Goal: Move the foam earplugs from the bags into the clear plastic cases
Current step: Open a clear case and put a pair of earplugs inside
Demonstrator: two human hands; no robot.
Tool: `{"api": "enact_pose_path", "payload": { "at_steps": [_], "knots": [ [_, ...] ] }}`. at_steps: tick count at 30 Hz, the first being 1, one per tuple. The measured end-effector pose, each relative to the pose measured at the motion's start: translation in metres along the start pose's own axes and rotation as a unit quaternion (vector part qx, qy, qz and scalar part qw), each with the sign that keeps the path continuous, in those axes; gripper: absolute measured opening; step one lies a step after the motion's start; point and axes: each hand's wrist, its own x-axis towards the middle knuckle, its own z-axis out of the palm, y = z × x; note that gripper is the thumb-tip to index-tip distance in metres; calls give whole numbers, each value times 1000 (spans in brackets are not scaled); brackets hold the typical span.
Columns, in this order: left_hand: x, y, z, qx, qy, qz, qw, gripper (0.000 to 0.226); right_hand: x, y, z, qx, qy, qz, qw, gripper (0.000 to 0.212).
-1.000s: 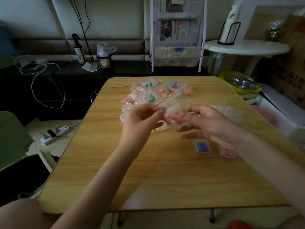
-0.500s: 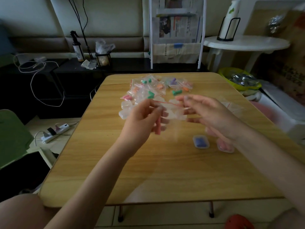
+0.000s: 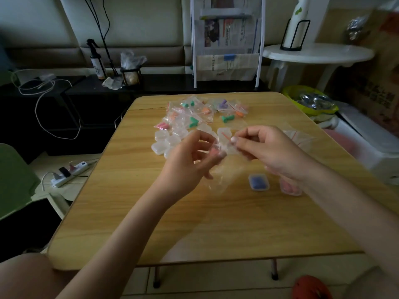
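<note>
Over the middle of the wooden table [image 3: 133, 203] both hands hold one small clear zip bag [image 3: 224, 147] with a red seal line. My left hand [image 3: 190, 162] pinches its left side, where a pink earplug [image 3: 214, 151] shows between the fingers. My right hand [image 3: 269, 152] pinches the bag's top right edge. Behind the hands lies a pile of bagged earplugs [image 3: 200, 113] in green, orange, purple and pink, with several empty clear cases [image 3: 165, 141] beside it. A closed case with blue earplugs [image 3: 258, 182] and one with pink earplugs [image 3: 290, 187] sit under my right wrist.
Empty clear bags [image 3: 299, 137] lie at the table's right. A white round side table [image 3: 317, 53], a yellow-green bowl [image 3: 308, 100] and a white box stand to the right. A power strip [image 3: 69, 172] and a green chair [image 3: 15, 182] are at the left.
Both hands stayed together on the bag and shifted slightly; the right hand's fingers went from spread to a pinch on the bag's edge. A pink earplug now shows at the left fingers.
</note>
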Motion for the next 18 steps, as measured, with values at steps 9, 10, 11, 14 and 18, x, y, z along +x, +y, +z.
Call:
{"api": "enact_pose_path", "payload": {
  "at_steps": [9, 10, 11, 14, 18],
  "knots": [
    [4, -8, -17, -44, 3, -90, 995, 26, 4, 1, -5, 53, 59, 30, 996, 14],
    [4, -10, -18, -60, 8, -101, 993, 24, 5, 1, -3, 55, 59, 26, 996, 14],
    [4, -11, -19, -82, 16, -111, 990, 23, 5, 1, -3, 58, 60, 21, 996, 13],
    [5, -12, -23, -139, 40, -138, 980, 34, 4, -1, -5, 39, 66, 7, 997, 19],
    [7, -11, -26, -186, 76, -161, 966, 48, 3, -2, -5, 19, 87, 0, 996, 17]
  ]
}}
